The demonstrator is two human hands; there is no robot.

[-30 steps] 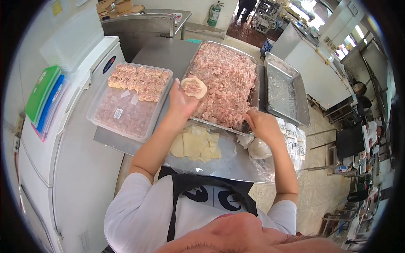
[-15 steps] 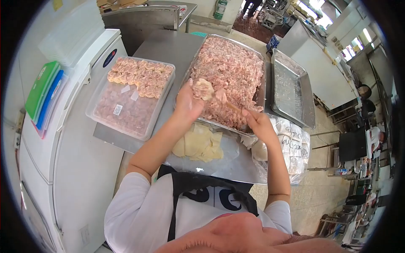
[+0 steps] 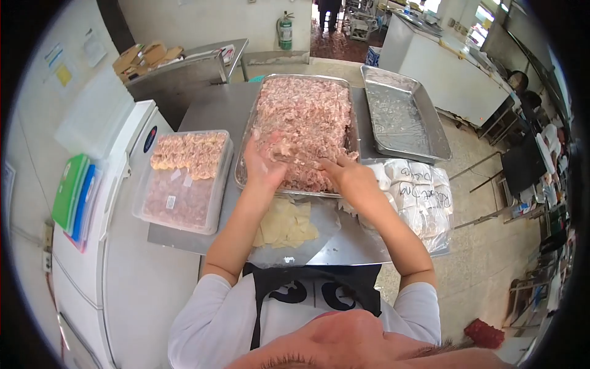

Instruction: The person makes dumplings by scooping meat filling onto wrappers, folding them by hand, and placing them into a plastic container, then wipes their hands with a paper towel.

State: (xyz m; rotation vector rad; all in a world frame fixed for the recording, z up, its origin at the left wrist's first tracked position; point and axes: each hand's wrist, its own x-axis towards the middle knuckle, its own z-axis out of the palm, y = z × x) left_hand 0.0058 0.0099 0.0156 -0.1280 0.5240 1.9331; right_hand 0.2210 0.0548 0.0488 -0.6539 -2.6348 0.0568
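My left hand (image 3: 264,165) is turned palm up over the left side of a metal tray (image 3: 240,175) of ground meat (image 3: 307,111). Its fingers curl round a meat-filled dumpling wrapper, which blends into the meat behind it. Gripped in my right hand (image 3: 349,179) is a thin wooden spatula (image 3: 301,161), its tip pointing left to the filling at my left fingers. A loose pile of pale yellow dumpling wrappers (image 3: 287,224) lies on plastic between my forearms. To the left, a clear plastic tub (image 3: 222,200) holds rows of open-topped dumplings (image 3: 190,154) above a plastic-covered layer.
Right of the meat stands a second metal tray (image 3: 399,120) with residue in it. Plastic-wrapped white packs (image 3: 418,200) with handwriting lie by my right forearm. A white freezer (image 3: 132,246) is at the left. Behind are a fire extinguisher (image 3: 285,32) and a person's legs (image 3: 329,15).
The head view has turned and shifted. My hands have come closer together over the meat, and the filled wrapper in my left hand is harder to see.
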